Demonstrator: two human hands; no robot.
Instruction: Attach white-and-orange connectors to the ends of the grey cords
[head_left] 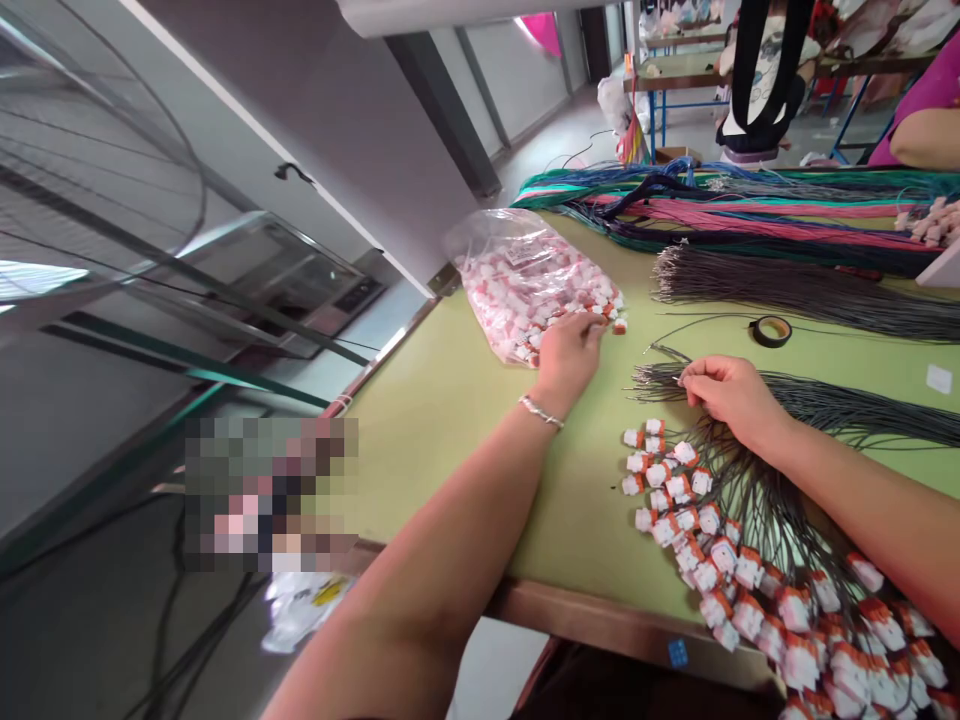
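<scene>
My left hand [571, 352] is at the mouth of a clear plastic bag [517, 265] full of small white-and-orange connector housings. Its fingers are closed among loose housings [619, 327]; whether one is between the fingertips is hidden. On the right, my right hand [729, 395] pinches a thin dark wire whose pale tip shows at the fingers. Just beneath that hand lies a bundle of dark wires [832, 402] with metal-tipped ends. Nearer to me, a pile of wires with white-and-orange connectors [724, 560] spreads over the table's front edge.
A roll of black tape [770, 331] lies on the green table [420, 420] beside a larger bundle of dark wires [780, 288]. Green, blue and pink wires [720, 212] run along the back. Another person's arm [926, 138] shows at the upper right.
</scene>
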